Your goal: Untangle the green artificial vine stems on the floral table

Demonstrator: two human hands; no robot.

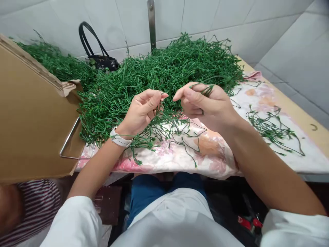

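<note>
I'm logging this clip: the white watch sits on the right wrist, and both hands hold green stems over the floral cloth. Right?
No. The head view shows the watch on the left wrist; the left hand and right hand do hold green stems over the floral cloth.

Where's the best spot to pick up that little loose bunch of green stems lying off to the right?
The small bunch of stems lies flat on the floral cloth, tips splayed. Probably pinch its dense middle from above, where strands overlap; the thin ends would slip out singly.
</note>
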